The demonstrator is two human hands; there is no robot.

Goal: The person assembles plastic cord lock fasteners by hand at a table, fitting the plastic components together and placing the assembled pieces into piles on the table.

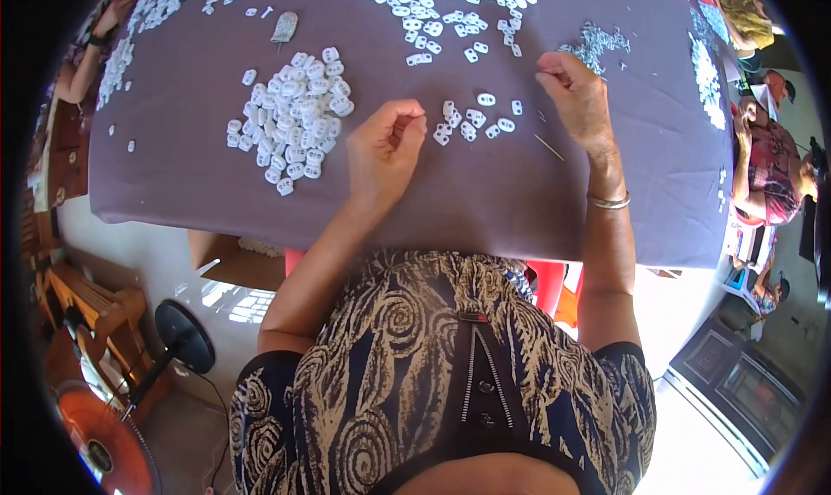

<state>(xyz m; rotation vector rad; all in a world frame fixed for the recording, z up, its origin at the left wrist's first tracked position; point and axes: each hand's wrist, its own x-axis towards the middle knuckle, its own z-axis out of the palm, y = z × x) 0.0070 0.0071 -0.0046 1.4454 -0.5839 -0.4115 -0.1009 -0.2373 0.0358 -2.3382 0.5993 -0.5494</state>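
Note:
My left hand [386,153] is closed in a pinch over the table, between a heap of white plastic pieces with holes [293,114] and a smaller loose group of the same pieces [468,129]. Whatever its fingertips hold is too small to make out. With thumb and forefinger together, my right hand [577,98] hovers just in front of a pile of tiny silvery metal parts [597,45], which look like screws. Anything in that pinch is hidden. A thin yellowish stick [550,147] lies on the cloth to the left of my right wrist.
More white pieces [433,14] spread across the far side of the purple-brown tablecloth [485,209]. A small grey speckled object [284,27] lies behind the left heap. Other people's arms [74,79] reach in at the left; people [766,161] sit at the right. A fan [99,447] stands lower left.

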